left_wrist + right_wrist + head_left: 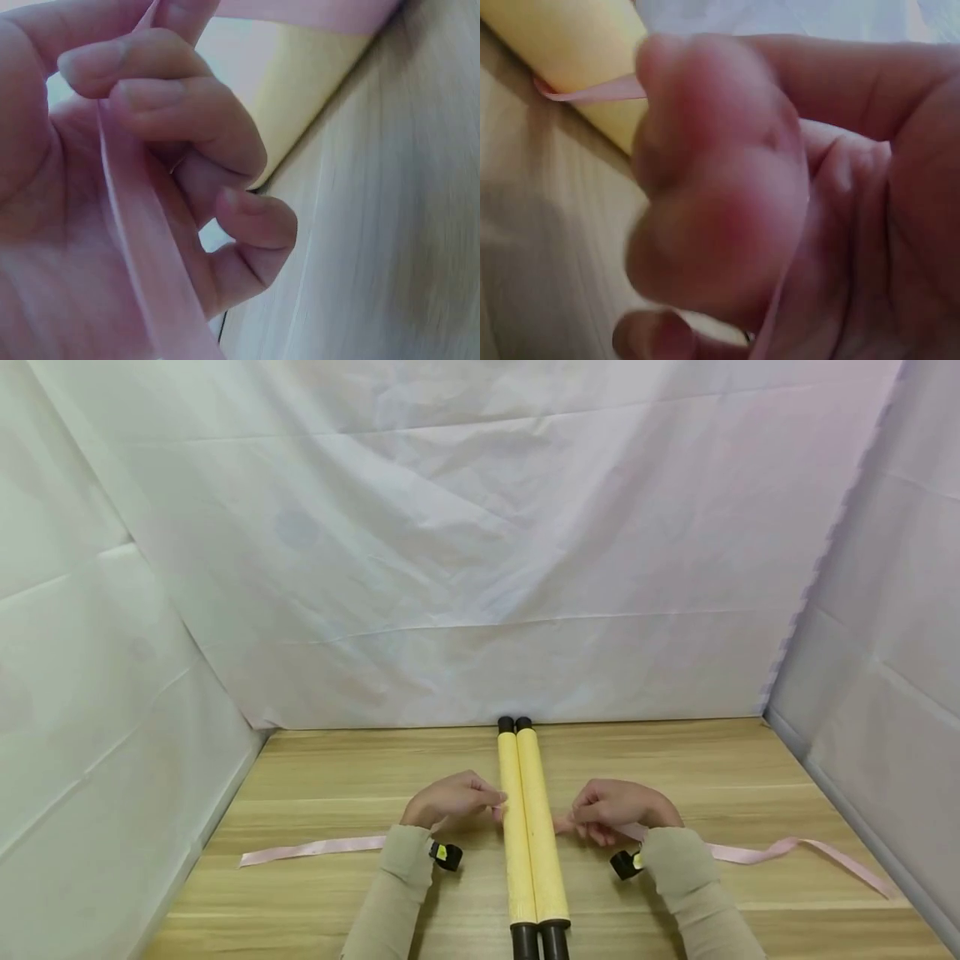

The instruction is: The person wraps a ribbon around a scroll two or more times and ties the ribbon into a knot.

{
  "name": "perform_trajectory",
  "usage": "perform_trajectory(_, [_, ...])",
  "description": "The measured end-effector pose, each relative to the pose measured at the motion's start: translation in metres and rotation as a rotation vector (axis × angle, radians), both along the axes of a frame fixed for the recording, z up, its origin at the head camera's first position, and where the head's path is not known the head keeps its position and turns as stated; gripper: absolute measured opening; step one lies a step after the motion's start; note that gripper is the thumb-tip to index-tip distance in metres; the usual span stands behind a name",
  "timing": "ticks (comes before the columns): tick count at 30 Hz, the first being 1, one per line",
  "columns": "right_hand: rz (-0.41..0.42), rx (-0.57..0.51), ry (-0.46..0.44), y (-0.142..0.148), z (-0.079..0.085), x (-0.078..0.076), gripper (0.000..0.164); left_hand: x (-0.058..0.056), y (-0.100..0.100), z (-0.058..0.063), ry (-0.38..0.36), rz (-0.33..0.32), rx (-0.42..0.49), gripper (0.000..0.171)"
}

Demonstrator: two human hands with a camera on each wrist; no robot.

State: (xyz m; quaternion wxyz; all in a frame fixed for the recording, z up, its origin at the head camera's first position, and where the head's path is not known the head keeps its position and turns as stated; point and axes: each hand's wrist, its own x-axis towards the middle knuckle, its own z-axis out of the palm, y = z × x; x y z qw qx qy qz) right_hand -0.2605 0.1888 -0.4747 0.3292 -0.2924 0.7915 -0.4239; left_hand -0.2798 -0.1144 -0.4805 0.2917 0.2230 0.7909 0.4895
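Two yellow poles with black ends, the left pole [516,839] and the right pole [543,839], lie side by side lengthwise on the table. A pink ribbon [315,847] stretches out on both sides of them; no ribbon shows across their tops in the head view. My left hand [453,797], just left of the poles, pinches the ribbon [154,232], which trails over the palm. To their right, my right hand [618,806] holds the ribbon [604,91] between curled fingers. In the right wrist view the ribbon comes up from the pole's lower edge; blurred fingers hide the grip.
The wood-grain table [337,785] meets a white cloth wall [465,568] at the back, near the poles' far ends. Cloth also hangs at the left and right. The right ribbon tail [810,847] curls toward the table's right edge. Black devices sit at both wrists.
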Motion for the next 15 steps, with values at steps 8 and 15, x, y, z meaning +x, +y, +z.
perform_trajectory(8, [0.02, -0.092, -0.003, -0.013, 0.004, -0.01, 0.037, -0.002, 0.008, 0.001, -0.08, 0.009, 0.118, 0.04])
perform_trajectory(15, [0.02, -0.06, 0.077, -0.027, 0.011, -0.016, 0.04, -0.002, 0.012, 0.0, -0.025, 0.006, 0.153, 0.042])
